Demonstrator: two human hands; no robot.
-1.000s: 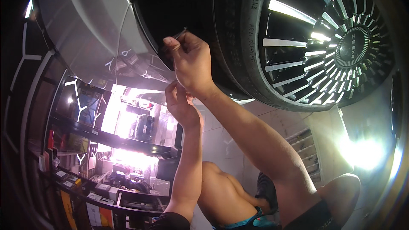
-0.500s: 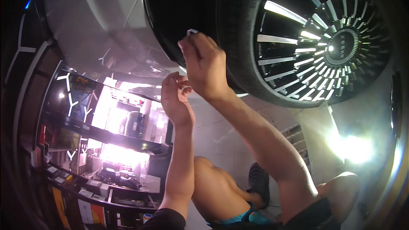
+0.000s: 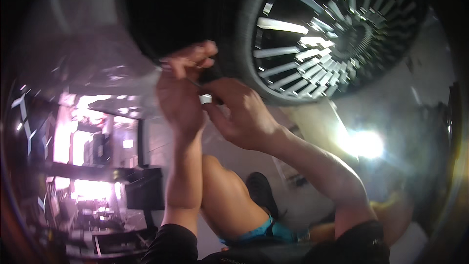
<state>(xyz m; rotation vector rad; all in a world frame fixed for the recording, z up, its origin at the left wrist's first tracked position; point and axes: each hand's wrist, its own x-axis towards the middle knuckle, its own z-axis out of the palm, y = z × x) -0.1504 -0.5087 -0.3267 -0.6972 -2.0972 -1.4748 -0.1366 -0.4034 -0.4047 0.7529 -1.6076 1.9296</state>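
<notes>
My left hand [image 3: 181, 93] is raised at the lower edge of the dark wheel arch [image 3: 166, 14]. Its fingers are bent to the right and slightly apart, with blur over the tips; I make out nothing held in them. Close beside its wrist, my right hand [image 3: 242, 112] has thumb and forefinger curled together. A small pale patch shows between them, too blurred to name. Right of both hands stands the tyre [image 3: 246, 44], around a wheel rim [image 3: 312, 34] with many bright spokes.
The car's pale body panel [image 3: 93, 34] curves away at upper left. A glossy surface and shelving [image 3: 88, 171] lie at left, with a dark box [image 3: 145, 188] beside them. A bright lamp [image 3: 366, 144] glares at right. My bent leg [image 3: 227, 195] and dark shoe [image 3: 262, 193] are below.
My left hand has risen to the arch edge. The right hand, which pinched a small shiny piece higher up, has come down beside the left wrist. The view has shifted and blurred.
</notes>
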